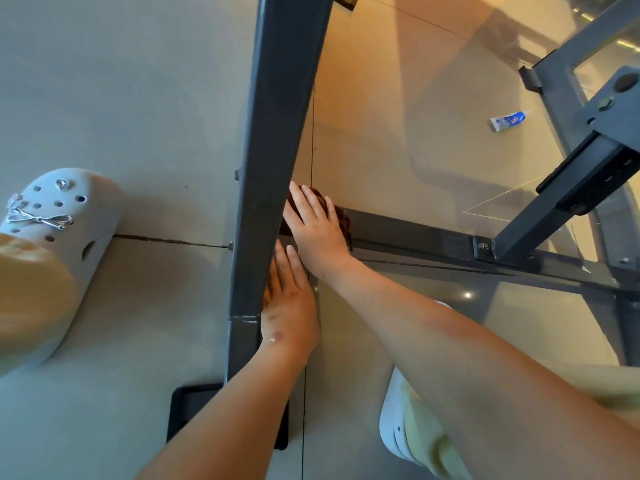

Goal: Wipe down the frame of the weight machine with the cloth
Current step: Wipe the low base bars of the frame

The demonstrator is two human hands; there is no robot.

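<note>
I'm wiping base bar [408, 230] | right hand [317, 226] flat, unclenched, pressing cloth [343, 220] | left hand [289, 306] flat on upright [273, 133] beside | next: probably slide outward

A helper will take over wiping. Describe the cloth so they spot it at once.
Find the thick dark upright post in the middle. Where a low crossbar meets it, the right hand presses flat on the cloth. It is the only dark reddish, textured thing among smooth grey metal.
</note>
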